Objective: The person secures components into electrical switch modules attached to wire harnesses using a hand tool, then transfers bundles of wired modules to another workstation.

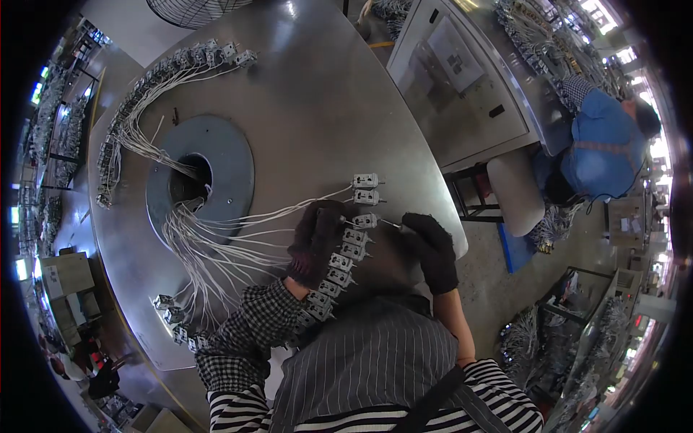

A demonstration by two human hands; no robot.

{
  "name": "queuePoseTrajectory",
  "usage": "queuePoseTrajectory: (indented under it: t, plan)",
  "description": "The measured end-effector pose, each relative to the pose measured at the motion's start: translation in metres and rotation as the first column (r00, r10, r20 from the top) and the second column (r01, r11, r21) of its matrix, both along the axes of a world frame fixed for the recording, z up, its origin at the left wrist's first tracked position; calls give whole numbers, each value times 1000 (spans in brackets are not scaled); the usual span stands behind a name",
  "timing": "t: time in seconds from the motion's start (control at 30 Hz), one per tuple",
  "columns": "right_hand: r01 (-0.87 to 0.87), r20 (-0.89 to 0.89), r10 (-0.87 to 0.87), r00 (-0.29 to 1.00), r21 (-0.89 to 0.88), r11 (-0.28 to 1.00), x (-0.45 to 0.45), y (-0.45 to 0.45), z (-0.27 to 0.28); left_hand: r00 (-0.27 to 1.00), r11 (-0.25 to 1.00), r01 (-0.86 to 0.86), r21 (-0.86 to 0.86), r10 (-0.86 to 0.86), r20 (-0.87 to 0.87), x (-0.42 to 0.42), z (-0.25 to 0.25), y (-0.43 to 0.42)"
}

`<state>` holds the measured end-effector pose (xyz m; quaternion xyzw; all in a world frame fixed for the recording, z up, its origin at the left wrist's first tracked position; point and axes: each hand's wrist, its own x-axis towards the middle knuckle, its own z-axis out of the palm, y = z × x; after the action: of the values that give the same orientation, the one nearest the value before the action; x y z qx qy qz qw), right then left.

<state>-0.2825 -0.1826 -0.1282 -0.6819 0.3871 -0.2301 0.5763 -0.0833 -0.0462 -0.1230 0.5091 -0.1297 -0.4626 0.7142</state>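
Forearms (456,326) angling inward, you are curling your left hand (316,242), its grip impossible to tell, beside a metal unit (367,221) over the worktop (325,115); your right hand (433,252) is pinching a slim tool (390,224) pointed at it.

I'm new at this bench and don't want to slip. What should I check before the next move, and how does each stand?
1. Right hand holds the slim tool: ok.
2. Tool points at the nearest small block: ok.
3. Tool tip seated on that block: cannot tell; too small.
4. Left hand gripping that block firmly: cannot tell; fingers partly hidden.
5. White wires clear of the tool: ok.
6. Wires neatly separated: not ok; they cross and bunch.
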Motion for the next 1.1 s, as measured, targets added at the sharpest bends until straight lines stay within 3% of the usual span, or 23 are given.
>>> queuePoseTrajectory:
  t: [0.07, 0.2, 0.27, 0.4, 0.43, 0.47, 0.5, 0.57, 0.7, 0.8, 0.87, 0.9, 0.93, 0.97, 1.1]
  plan:
    - [-88, 10, 89, 996, -53, 995, 6, 0, -1, 996, 991, 55, 121, -62, 60, 0, -2, 0]
    - [-113, -52, 106, 993, -151, 982, 30, -4, -7, 991, 992, 124, 28, -122, -61, 2, -2, 0]
    - [-244, -170, 185, 968, -464, 852, 39, -5, -11, 994, 993, 102, -54, -100, 35, 2, -5, -2]
    - [-210, -174, 140, 975, -498, 841, 34, 16, -13, 995, 996, 93, -17, -93, -20, 5, -3, -3]
    - [-186, -196, 105, 975, -458, 869, 31, 29, -14, 955, 995, 102, -7, -96, 279, 7, -7, -5]
    - [-160, -219, 71, 973, -420, 893, 29, 37, -14, 828, 994, 108, 3, -92, 553, 7, -9, -8]
    - [-162, -222, 72, 972, -420, 893, 29, 40, -13, 830, 994, 106, 3, -90, 551, 6, -9, -8]
    - [-119, -244, 49, 968, -279, 953, 27, 46, -3, 990, 992, 122, 0, -122, 72, 2, -4, -6]
    - [-31, -247, -25, 969, -217, 976, 23, 37, 14, 982, 989, 143, -39, -137, 130, 3, -4, -5]
    - [64, -146, -121, 982, -348, 935, 5, 33, 6, 979, 988, 153, -33, -147, 138, 3, -6, -3]
    - [52, -122, -69, 990, -135, 990, -8, 34, 9, 979, 988, 150, -39, -142, 146, 2, -4, -3]
    - [56, -124, -73, 990, -135, 989, -16, 31, 10, 979, 987, 153, -40, -146, 144, 2, -3, -3]
    - [-110, -132, 64, 989, -379, 919, -23, 29, 10, 977, 986, 163, -30, -157, 147, 3, -1, -3]
    - [-259, -174, 193, 966, -592, 763, -27, 28, 10, 974, 985, 172, -20, -167, 151, 3, 0, -2]
    - [-227, -210, 118, 971, -631, 742, -23, 39, 10, 982, 988, 150, -25, -146, 116, 3, -5, -2]
